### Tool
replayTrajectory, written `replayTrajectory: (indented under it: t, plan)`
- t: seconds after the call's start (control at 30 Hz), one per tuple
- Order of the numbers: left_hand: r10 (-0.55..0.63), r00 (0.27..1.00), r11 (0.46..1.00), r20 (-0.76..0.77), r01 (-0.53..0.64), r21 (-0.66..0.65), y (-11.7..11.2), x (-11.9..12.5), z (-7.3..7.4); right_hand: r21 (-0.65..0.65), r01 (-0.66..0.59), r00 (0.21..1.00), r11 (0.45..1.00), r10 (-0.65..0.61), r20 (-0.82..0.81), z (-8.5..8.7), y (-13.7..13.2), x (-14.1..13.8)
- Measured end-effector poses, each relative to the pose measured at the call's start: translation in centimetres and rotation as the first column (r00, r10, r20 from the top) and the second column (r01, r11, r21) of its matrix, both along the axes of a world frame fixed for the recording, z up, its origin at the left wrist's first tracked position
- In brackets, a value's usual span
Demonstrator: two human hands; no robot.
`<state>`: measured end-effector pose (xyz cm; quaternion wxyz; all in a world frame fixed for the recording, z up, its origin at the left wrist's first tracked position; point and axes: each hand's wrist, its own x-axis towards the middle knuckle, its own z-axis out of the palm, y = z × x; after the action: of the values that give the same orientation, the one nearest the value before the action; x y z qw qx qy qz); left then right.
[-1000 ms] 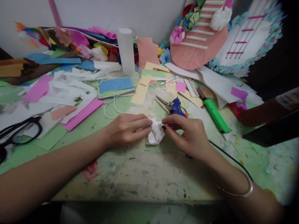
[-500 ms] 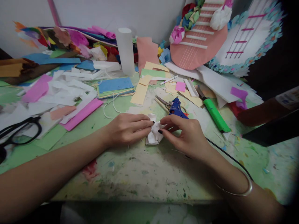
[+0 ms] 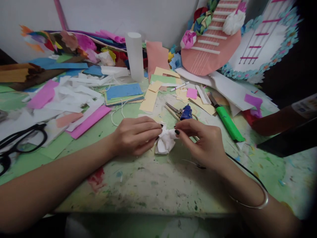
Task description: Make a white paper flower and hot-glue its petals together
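Note:
A small white paper flower with crumpled petals rests on the paint-stained table between my hands. My left hand has its fingers closed on the flower's left side. With thumb and forefinger, my right hand pinches a petal on the right side. Just behind the right hand lie a blue glue gun, partly hidden by that hand, and a pair of scissors with the blades pointing left.
A green utility knife lies on the right, near a dark upright object. Black glasses, paper strips and a stack of coloured paper spread over the left. Paper guitars lean behind, beside a white roll.
My right hand has moved slightly right and pulls the petal outward, so the white flower looks more spread. The left hand stays nearly in place, and the view has shifted a little.

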<state>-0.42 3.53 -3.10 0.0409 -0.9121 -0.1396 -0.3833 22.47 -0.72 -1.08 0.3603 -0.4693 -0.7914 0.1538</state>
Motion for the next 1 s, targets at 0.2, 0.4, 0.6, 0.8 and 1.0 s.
replayTrajectory:
  t: [0.2,0.4,0.6,0.8,1.0]
  plan:
    - [0.267,0.949,0.941,0.166,-0.22,-0.255,0.7,-0.5,0.8,0.115,0.041,0.998,0.993,-0.034,-0.055,0.4,0.0,0.0]
    - [0.351,0.933,0.75,0.077,-0.231,-0.619,1.3,-0.9,1.5,0.174,0.005,1.0,0.985,-0.007,0.015,0.4,0.0,0.1]
    - [0.217,0.975,0.629,0.053,-0.098,-0.771,1.8,-1.1,1.8,0.158,-0.087,0.994,0.984,0.074,0.085,0.2,0.3,0.2]
    - [-0.094,0.987,0.687,-0.128,-0.029,-0.726,3.0,-2.2,2.1,0.173,-0.213,0.973,0.962,0.193,0.125,0.2,0.3,0.0]
    - [-0.186,0.958,0.684,-0.218,-0.034,-0.729,3.4,-2.4,2.1,0.18,-0.353,0.927,0.918,0.317,0.202,0.3,0.0,-0.5]
